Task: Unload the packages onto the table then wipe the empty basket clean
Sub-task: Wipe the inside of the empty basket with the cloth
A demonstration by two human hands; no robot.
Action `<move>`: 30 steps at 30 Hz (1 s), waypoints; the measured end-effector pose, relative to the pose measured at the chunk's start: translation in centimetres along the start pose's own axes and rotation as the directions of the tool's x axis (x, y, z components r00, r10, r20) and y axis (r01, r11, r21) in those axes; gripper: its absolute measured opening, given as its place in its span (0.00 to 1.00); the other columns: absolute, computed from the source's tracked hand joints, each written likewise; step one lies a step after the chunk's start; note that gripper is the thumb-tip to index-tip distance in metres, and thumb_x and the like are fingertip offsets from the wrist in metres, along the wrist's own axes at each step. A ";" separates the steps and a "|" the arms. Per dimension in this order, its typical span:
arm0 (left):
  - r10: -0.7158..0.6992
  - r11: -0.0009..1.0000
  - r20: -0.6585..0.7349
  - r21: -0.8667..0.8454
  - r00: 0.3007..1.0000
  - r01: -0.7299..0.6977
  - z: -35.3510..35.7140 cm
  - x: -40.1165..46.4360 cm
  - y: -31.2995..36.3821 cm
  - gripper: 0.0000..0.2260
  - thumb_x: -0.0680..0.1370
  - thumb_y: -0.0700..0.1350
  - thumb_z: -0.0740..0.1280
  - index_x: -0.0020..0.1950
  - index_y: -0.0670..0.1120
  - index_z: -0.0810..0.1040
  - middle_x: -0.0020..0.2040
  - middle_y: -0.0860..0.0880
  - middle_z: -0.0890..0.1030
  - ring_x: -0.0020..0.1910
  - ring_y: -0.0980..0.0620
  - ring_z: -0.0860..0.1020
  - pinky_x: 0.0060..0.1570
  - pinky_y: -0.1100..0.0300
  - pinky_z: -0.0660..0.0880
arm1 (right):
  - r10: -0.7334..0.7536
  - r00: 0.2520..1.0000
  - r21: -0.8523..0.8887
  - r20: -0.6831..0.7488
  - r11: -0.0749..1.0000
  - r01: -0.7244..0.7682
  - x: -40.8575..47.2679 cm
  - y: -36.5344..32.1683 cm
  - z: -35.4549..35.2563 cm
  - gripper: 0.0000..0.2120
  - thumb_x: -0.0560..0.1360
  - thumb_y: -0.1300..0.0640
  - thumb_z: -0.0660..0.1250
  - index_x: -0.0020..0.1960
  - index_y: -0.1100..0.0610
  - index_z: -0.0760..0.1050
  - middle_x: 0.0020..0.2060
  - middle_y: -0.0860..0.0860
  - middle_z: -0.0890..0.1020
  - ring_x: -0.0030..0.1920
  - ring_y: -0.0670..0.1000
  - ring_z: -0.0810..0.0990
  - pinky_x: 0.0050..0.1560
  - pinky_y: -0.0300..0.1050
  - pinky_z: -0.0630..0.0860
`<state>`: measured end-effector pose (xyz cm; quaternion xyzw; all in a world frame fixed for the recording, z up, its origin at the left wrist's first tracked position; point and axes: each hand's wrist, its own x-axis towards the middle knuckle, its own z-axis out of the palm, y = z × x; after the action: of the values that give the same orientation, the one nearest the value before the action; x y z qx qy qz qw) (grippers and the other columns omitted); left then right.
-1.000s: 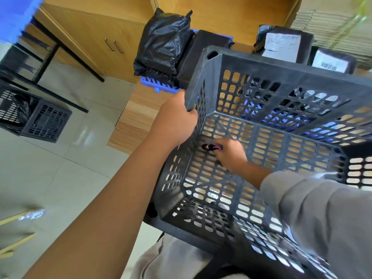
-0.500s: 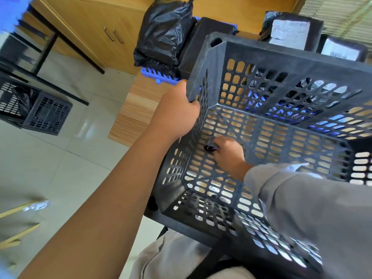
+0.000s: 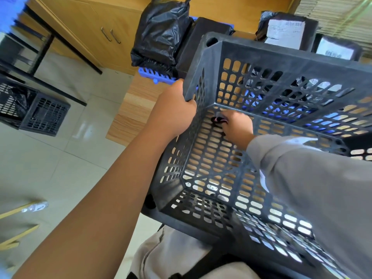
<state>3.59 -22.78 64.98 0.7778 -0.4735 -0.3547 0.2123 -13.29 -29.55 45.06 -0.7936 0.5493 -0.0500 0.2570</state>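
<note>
The left hand (image 3: 174, 109) is clamped on the left rim of the black basket (image 3: 281, 63), fingers curled over the edge and the bare forearm running down to the lower left. The right hand (image 3: 236, 125), in a grey sleeve (image 3: 302, 174), reaches down inside the basket and is closed around a small dark object with a pink streak (image 3: 218, 120), pressing it against the perforated floor near the far left corner; what the object is cannot be told. The two hands are near each other, with the basket's left wall between them.

The basket is tipped toward the person, its near edge just above the lap, and holds no packages.

Beyond the basket lies a wooden table (image 3: 130, 117). On it, past the basket's far rim, a blue basket (image 3: 155, 75) carries a crumpled black bag package (image 3: 161, 33) and a dark boxy package (image 3: 203, 43). To the right of these, two more black packages with white labels, one (image 3: 285, 31) and another (image 3: 336, 48), stand behind the rim. That makes four packages in view.

Left of the basket the floor (image 3: 60, 168) is pale glossy tile. A second black basket (image 3: 40, 115) sits there under a black metal frame (image 3: 54, 81), with wooden cabinet doors (image 3: 96, 31) behind it.
</note>
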 end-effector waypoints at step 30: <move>-0.012 0.999 -0.002 -0.036 1.000 0.012 0.0 0.1 0.0 0.08 0.80 0.40 0.62 0.58 0.43 0.75 0.49 0.40 0.81 0.38 0.48 0.75 0.44 0.46 0.78 | -0.096 0.992 0.135 0.084 0.987 0.084 -8.3 -1.6 4.4 0.12 0.74 0.66 0.67 0.57 0.60 0.82 0.51 0.56 0.82 0.47 0.59 0.81 0.45 0.43 0.72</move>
<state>3.58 -22.90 64.93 0.7772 -0.4621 -0.3633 0.2246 -13.56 -20.12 43.74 -0.8005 0.4962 -0.0617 0.3304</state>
